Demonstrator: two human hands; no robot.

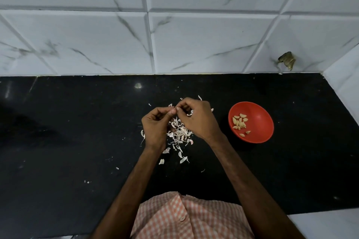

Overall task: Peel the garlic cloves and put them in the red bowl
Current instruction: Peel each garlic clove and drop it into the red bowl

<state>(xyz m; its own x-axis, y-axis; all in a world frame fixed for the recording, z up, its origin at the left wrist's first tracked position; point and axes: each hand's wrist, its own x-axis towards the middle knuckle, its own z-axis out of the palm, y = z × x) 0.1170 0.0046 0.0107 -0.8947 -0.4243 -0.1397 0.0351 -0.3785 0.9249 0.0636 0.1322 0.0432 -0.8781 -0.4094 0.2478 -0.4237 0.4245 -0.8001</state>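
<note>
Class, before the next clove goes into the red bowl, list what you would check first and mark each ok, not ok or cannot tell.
1. Grip: left hand and right hand both pinch the clove: ok.
2. Is the clove fully peeled: cannot tell, the hands hide it.
3. The red bowl is upright, right of the right hand: ok.
4. Room in bowl, peeled cloves cover only part: ok.
5. The skins lie on the counter, none seen in bowl: ok.

I can't tell what the small pale bit [176, 110] pinched between my left hand [155, 128] and right hand [198, 120] is; both hide part of the papery white garlic-skin pile [179, 135].
</note>
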